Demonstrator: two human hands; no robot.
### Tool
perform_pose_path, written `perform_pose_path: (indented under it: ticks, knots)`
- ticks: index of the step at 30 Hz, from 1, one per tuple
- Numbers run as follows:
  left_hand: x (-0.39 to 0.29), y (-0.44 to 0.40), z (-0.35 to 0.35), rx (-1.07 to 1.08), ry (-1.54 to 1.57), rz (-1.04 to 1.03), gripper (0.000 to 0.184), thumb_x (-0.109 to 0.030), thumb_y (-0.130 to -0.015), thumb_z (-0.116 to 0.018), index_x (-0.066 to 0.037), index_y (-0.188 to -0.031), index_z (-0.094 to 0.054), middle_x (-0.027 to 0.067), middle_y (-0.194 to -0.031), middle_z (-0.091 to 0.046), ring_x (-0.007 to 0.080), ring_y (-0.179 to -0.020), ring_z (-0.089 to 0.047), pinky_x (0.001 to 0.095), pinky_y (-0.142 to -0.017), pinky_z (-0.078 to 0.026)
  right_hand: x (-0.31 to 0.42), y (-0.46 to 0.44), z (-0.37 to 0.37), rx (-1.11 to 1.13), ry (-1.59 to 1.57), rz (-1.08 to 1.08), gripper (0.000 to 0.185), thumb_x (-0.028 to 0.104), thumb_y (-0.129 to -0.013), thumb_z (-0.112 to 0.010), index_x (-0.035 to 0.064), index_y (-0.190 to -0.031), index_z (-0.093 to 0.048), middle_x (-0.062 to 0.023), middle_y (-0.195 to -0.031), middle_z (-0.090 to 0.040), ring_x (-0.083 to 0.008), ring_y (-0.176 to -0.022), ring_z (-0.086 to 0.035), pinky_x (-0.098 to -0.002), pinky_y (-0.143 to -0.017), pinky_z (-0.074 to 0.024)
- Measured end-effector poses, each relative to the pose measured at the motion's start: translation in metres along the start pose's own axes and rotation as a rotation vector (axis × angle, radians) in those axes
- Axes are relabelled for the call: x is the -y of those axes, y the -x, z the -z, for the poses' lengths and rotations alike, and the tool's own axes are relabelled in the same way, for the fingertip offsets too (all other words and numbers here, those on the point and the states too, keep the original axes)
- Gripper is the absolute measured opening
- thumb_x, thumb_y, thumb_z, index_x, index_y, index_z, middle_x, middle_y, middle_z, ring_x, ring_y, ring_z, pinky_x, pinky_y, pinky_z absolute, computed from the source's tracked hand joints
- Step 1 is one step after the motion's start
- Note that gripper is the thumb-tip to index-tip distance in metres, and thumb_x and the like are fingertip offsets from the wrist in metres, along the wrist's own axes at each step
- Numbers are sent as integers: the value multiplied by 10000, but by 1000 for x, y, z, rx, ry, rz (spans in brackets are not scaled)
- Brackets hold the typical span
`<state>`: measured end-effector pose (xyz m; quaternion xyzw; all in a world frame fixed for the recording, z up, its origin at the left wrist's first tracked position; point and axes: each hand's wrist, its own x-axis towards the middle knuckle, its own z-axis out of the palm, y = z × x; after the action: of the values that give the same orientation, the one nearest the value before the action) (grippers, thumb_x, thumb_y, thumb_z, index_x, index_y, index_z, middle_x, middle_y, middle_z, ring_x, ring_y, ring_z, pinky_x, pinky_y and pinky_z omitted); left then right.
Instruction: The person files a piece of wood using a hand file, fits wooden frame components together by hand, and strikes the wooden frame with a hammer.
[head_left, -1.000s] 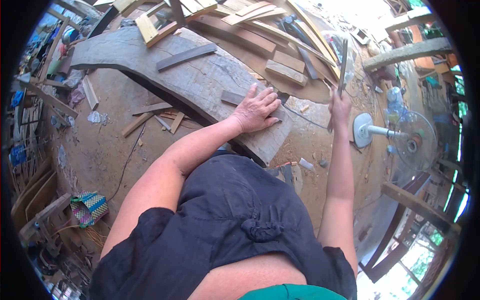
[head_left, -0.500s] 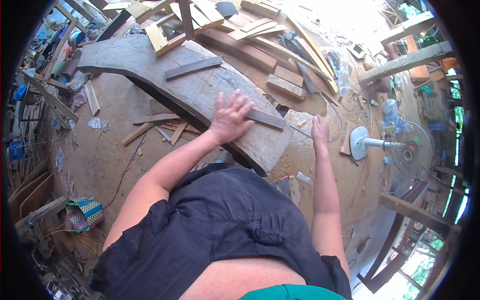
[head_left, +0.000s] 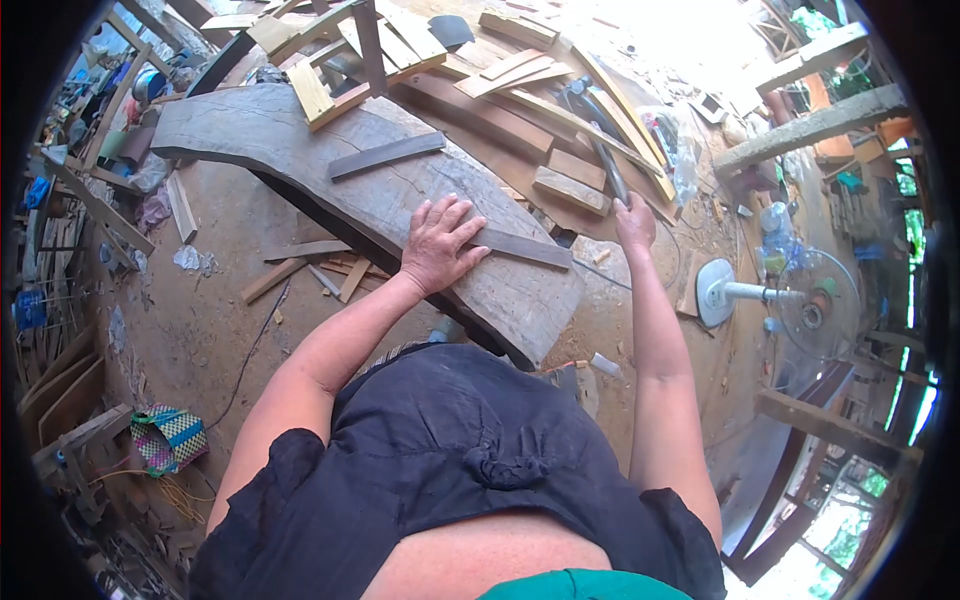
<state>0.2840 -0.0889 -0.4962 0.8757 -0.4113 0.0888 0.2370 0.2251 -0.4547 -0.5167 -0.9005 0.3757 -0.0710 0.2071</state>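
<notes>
A thick grey wooden slab (head_left: 330, 150) with a curved edge lies in front of my body. My left hand (head_left: 440, 245) is on the slab, over the near end of a dark wooden strip (head_left: 525, 248), fingers on one side and thumb on the other. A second dark strip (head_left: 387, 156) rests farther back on the slab. To the right, beyond the slab's edge, my right hand (head_left: 636, 222) is closed around the end of a dark tool handle (head_left: 609, 165). The handle's far end is among the timber, so the tool's kind is unclear.
Timber offcuts (head_left: 480, 110) are heaped behind the slab. A standing fan (head_left: 815, 300) with a white base is on the right. A woven basket (head_left: 168, 438) sits at lower left. Wood scraps (head_left: 275, 280) and a cable (head_left: 250, 355) lie on the dirt floor.
My right hand has moved forward to the dark handle and closed on its end. My left hand has shifted slightly left, its fingers drawn closer together around the strip.
</notes>
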Motion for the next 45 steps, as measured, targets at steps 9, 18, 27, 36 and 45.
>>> perform_pose_path:
  ticks: [9, 18, 27, 36, 45]
  knots:
    - [5, 2, -3, 0, 9, 22, 438, -462, -785, -672, -201, -1136, -646, 63, -1292, -528, 252, -1294, -412, 477, -1083, -251, 2, -70, -41, -119, 59, 119, 450, 369, -782, -716, 53, -1083, -610, -193, -1114, -611, -370, -1048, -586, -461, -870, -471]
    - [6, 5, -4, -7, -5, 19, 464, -468, -781, -680, -207, -1162, -635, 47, -1307, -521, 233, -1305, -401, 466, -1095, -223, 28, -16, -6, -290, 133, 311, 395, 346, -822, -691, 48, -1074, -631, -158, -1065, -613, -353, -1027, -576, -432, -907, -448]
    - [9, 6, -10, -44, -26, -7, 366, -386, -888, -558, -171, -1177, -619, 69, -1298, -519, 252, -1295, -403, 492, -1085, -219, 108, 172, 6, 166, -141, 780, 438, 260, -790, -711, 102, -1185, -605, -136, -1202, -564, -342, -1142, -511, -465, -967, -393]
    - [7, 10, -12, -72, -10, 10, 366, -340, -902, -534, -134, -1196, -606, 68, -1298, -543, 244, -1296, -421, 488, -1092, -242, 88, 184, -32, -80, 113, 915, 585, 332, -763, -701, 201, -1311, -541, -75, -1316, -485, -298, -1204, -440, -490, -1006, -307]
    - [4, 10, -10, -74, -23, 20, 333, -327, -885, -572, -145, -1157, -637, 49, -1286, -569, 225, -1278, -452, 452, -1093, -253, 88, 186, -37, -186, 173, 725, 571, 351, -778, -684, 170, -1297, -532, -90, -1304, -467, -285, -1246, -399, -511, -1031, -262]
